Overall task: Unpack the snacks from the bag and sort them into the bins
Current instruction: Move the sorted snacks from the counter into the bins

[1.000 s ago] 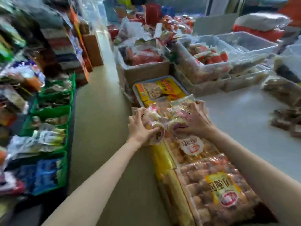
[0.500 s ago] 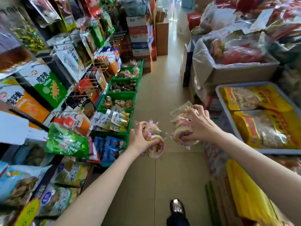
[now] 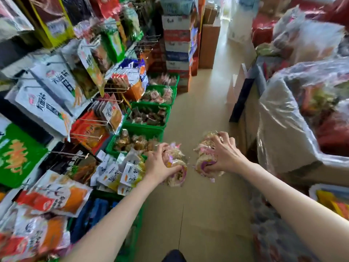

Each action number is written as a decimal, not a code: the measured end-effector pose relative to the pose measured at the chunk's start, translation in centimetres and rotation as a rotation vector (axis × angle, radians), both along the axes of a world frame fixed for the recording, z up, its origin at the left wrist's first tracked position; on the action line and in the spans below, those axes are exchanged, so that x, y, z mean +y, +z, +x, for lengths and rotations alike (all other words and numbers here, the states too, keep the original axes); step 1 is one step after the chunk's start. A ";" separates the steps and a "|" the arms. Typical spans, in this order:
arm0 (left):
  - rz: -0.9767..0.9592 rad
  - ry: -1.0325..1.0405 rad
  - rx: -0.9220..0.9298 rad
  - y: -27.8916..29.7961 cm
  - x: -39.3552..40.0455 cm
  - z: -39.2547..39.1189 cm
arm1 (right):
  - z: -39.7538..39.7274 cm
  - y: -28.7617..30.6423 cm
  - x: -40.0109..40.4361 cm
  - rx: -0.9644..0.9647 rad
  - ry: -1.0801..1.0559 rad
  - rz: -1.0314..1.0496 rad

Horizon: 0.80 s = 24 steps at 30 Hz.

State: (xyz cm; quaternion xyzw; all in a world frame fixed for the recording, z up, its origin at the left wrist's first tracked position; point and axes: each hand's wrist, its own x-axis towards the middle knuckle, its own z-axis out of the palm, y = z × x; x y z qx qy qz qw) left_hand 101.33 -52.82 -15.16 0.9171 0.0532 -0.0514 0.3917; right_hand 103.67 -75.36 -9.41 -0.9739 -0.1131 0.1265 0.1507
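Aisle inventory, left to right, logged from my remote seat. Far left: hanging snack bags (image 3: 51, 91) on wire hooks, white, green and orange packs, blurred in places. Next: a row of green bins (image 3: 149, 127) along the floor edge, running up the aisle, each already holding wrapped snacks; the near bin (image 3: 117, 146) of brownish pieces lies just beside my left hand, and white-and-yellow packets (image 3: 120, 173) are heaped just below it. Left hand (image 3: 158, 165): grip curled round a small stack of wrapped round cakes (image 3: 177, 165), thumb underneath, held over the floor at the edge of the bins. Right hand (image 3: 224, 156): grip clamped over a second stack of cakes (image 3: 205, 159), fingers spread across the top, also in the air over the floor (image 3: 198, 214). Progress, as I judge it: two handfuls are out of the bag and in transit, none of these yet dropped; which bin takes them I cannot tell. Much stock looks unsorted, so the task seems far from finished. Right side: a cardboard box lined with clear plastic (image 3: 283, 129), full of red and mixed packs. Obstacles: hanging bags overhang the bins, and the aisle is narrow.
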 end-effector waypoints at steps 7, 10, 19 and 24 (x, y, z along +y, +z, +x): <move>-0.215 0.362 0.109 -4.0 7.9 22.2 | 21.9 -1.8 4.6 0.038 0.094 -0.023; -0.220 0.394 0.192 -4.0 8.8 31.9 | 31.6 -0.6 4.6 0.093 0.064 -0.057; 0.138 0.073 0.166 -4.0 7.3 59.2 | 59.6 -3.9 2.8 0.161 -0.200 0.014; 0.184 0.144 0.285 -10.3 8.1 71.4 | 75.0 -11.2 5.1 0.282 -0.099 0.004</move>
